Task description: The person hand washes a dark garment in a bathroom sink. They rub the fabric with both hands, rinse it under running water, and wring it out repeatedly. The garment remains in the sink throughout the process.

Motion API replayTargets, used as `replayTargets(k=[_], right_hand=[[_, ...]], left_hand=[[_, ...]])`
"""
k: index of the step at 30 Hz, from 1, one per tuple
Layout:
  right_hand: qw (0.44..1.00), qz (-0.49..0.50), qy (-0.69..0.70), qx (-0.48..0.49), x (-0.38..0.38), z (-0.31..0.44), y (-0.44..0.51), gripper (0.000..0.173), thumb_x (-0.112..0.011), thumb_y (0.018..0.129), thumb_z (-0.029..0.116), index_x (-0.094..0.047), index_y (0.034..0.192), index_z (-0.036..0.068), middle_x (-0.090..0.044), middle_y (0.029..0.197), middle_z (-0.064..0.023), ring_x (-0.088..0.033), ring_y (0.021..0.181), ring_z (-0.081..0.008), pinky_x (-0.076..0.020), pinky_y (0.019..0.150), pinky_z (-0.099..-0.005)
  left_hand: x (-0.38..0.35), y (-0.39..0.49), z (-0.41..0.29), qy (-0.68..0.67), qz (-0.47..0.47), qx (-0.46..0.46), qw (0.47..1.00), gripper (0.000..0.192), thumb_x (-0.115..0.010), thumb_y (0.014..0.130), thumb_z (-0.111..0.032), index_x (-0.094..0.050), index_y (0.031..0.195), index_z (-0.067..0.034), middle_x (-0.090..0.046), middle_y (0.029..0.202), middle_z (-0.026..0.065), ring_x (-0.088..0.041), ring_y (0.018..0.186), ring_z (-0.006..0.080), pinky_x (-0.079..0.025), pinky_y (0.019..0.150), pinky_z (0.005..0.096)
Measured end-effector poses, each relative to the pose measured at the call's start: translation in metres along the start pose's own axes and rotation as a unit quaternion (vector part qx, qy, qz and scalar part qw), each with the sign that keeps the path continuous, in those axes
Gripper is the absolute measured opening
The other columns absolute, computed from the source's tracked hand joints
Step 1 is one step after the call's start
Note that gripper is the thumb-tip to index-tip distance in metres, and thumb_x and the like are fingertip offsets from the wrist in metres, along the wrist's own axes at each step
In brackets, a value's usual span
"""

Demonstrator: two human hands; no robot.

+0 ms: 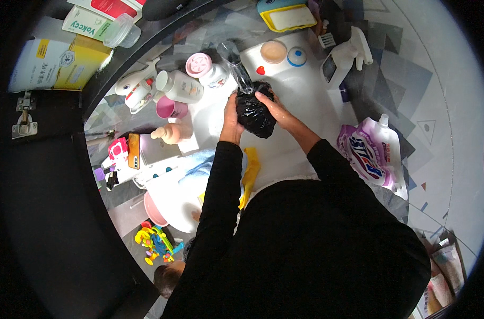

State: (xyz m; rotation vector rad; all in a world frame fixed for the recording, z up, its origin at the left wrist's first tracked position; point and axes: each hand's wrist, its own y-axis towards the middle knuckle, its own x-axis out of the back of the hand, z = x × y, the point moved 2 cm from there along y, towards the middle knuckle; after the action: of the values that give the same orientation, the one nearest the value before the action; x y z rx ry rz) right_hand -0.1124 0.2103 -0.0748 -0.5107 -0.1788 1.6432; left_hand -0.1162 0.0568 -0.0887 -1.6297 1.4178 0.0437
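Both hands grip a wet, glossy black bundle (256, 113) over the white washbasin (293, 131). It could be cloth or plastic film; I cannot tell which. My left hand (231, 121) wraps its left side, and my right hand (277, 108) presses on the upper right with the thumb on top. Right above the bundle, the spout of a chrome faucet (236, 65) ends against its top. A red heart mark (260, 70) shows on the basin's back ledge, near a round tan dish (273, 52) and a blue-and-white round cap (297, 56).
Left of the basin stand a white bottle (182, 87), a pink cup (171, 107) and a pump bottle (168, 133). A spray bottle (345, 58) and a purple detergent pouch (373, 153) flank the right side. A yellow cloth (249, 175) hangs at the front rim. Another person's head (168, 277) is lower left.
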Motion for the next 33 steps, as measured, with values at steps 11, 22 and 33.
replayTargets(k=[11,22,33], right_hand=[[0.965,0.065,0.252,-0.035,-0.014,-0.001,0.011,0.034,-0.064,0.088,0.034,-0.059,0.103,0.004,-0.062,0.088,-0.0034,-0.061,0.075,-0.0124,-0.0502,0.068,-0.0276],[0.884,0.217,0.375,-0.178,-0.012,0.009,0.009,0.034,-0.049,0.096,0.036,-0.064,0.103,0.007,-0.067,0.093,-0.0048,-0.064,0.082,-0.0136,-0.0523,0.078,-0.0317],[0.943,-0.186,-0.233,0.147,0.008,0.023,-0.011,0.064,-0.068,0.080,0.046,-0.053,0.116,-0.005,-0.057,0.108,-0.0202,-0.058,0.098,-0.0303,-0.0435,0.092,-0.0355]], left_hand=[[-0.002,-0.005,0.008,0.025,-0.041,-0.049,0.998,0.037,-0.042,0.095,-0.038,-0.059,0.105,-0.006,-0.065,0.092,0.0064,-0.064,0.084,0.0203,-0.053,0.076,0.0346],[-0.021,-0.055,-0.012,0.027,0.070,-0.011,0.997,0.046,-0.048,0.091,-0.047,-0.056,0.121,-0.012,-0.062,0.115,0.0056,-0.059,0.104,0.0201,-0.047,0.091,0.0375],[0.048,-0.006,0.003,0.034,-0.004,-0.031,0.999,0.034,-0.051,0.087,-0.033,-0.063,0.103,-0.005,-0.067,0.099,0.0087,-0.064,0.090,0.0226,-0.051,0.084,0.0360]])
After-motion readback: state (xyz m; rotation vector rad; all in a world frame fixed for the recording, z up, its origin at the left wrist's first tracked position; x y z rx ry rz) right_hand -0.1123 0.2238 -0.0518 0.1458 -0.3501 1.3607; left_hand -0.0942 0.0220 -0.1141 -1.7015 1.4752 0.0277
